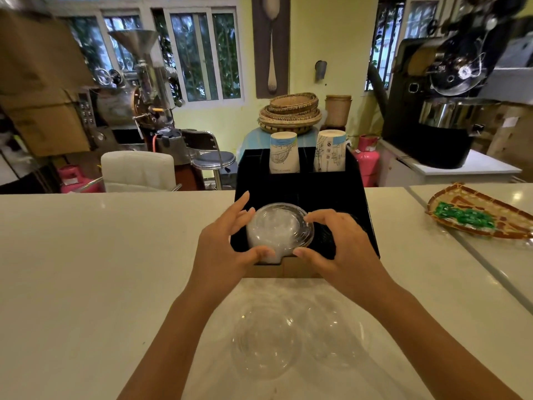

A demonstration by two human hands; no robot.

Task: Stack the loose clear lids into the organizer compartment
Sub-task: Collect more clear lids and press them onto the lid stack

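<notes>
Head view: the lid stack (279,229) sits in your organizer's (357,197) front-left compartment. Your left hand (222,249) and right hand (340,246) grip it from either side with fingers and thumbs. Loose lids (266,346) lie on the counter (86,269) between your forearms.

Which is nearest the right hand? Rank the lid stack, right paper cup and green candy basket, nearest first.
1. Lid stack: touching the right hand, in the organizer's front compartment.
2. Right paper cup: behind, at the organizer's back.
3. Green candy basket: far right on the counter.
</notes>
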